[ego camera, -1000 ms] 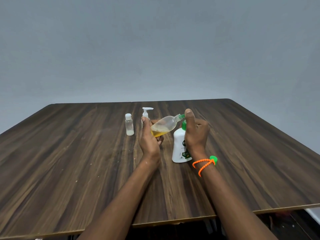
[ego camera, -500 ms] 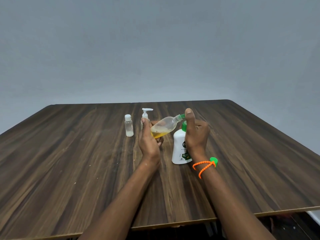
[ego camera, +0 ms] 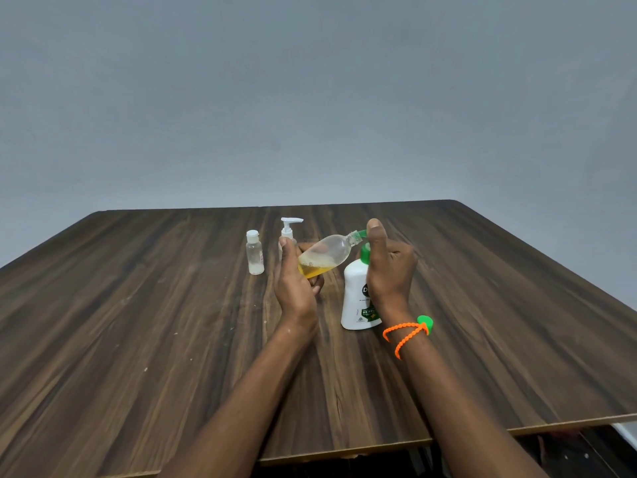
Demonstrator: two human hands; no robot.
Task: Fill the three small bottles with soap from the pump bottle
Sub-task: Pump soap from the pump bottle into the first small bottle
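The left hand (ego camera: 296,288) grips the clear bottle (ego camera: 322,257) round its base and holds it tilted above the table (ego camera: 138,322), neck raised toward the right. The right hand (ego camera: 389,270) rests on the head of the pump bottle (ego camera: 356,298), fingers curled over it and thumb upright; the green nozzle (ego camera: 360,233) meets the clear bottle's mouth. Whether the pump is being pressed at this instant cannot be told.

Task state, judged from the levels:
- Clear bottle: amber soap with foam fills roughly the lower third. Filling is in progress, not complete.
- Capped bottle (ego camera: 255,253): stands upright on the table to the left, cap on. It appears nearly empty, with a pale trace at the bottom; its contents cannot be confirmed.
- Dispenser bottle (ego camera: 289,232): stands upright just behind the left hand, white pump top fitted. Its body is mostly hidden, so its level cannot be told.

Remaining: finish the clear bottle, then very likely fill the other two.
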